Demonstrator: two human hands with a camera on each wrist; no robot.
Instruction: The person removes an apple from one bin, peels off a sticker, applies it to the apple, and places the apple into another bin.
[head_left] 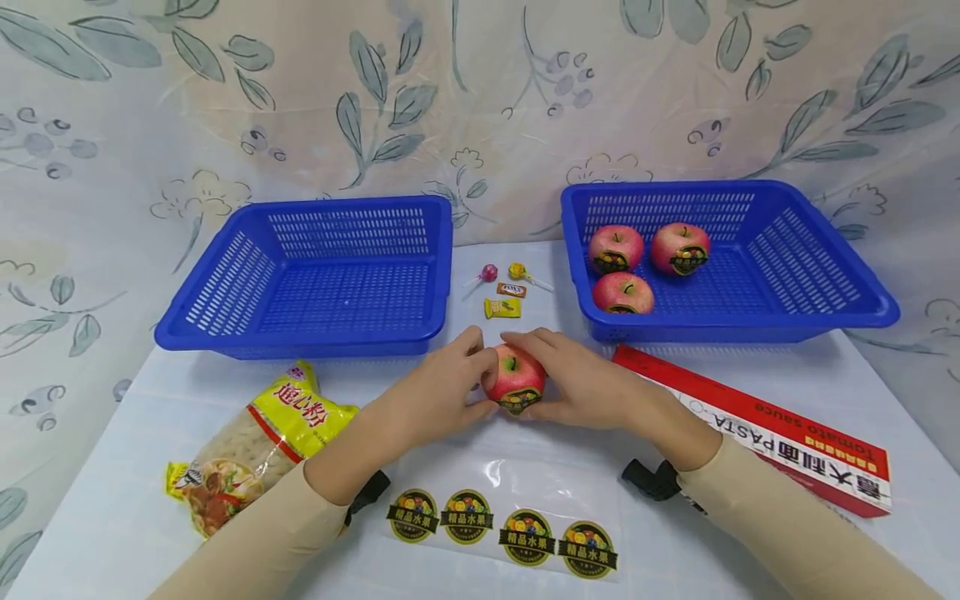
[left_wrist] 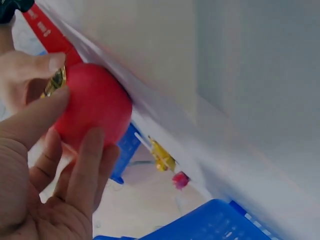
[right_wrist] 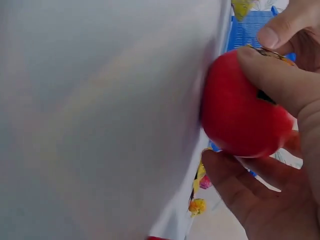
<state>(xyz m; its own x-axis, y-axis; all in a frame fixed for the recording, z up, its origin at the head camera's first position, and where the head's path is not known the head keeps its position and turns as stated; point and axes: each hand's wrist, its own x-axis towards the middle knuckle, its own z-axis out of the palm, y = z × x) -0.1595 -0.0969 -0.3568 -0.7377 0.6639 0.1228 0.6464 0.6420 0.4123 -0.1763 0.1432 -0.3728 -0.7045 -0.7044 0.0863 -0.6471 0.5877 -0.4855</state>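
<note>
A red apple [head_left: 514,365] sits at the middle of the table, gripped from both sides. My left hand [head_left: 444,385] holds its left side and my right hand [head_left: 588,385] its right side. On the apple's near face is a black and gold round label [head_left: 521,401]. Both thumbs lie at this label. In the left wrist view, the left fingers curve along the apple [left_wrist: 97,107]; in the right wrist view, the right thumb presses the apple [right_wrist: 240,112] by the label's edge. Before the hands lies a clear sheet [head_left: 495,471] bearing several similar labels [head_left: 467,517].
A blue basket [head_left: 300,342] stands back left; another blue basket [head_left: 738,323] at back right contains three labelled apples [head_left: 624,293]. Lollipops [head_left: 517,271] and small wrapped sweets [head_left: 502,308] lie between them. A bag of pasta [head_left: 255,442] lies left, a red-and-white pasta box [head_left: 795,442] right.
</note>
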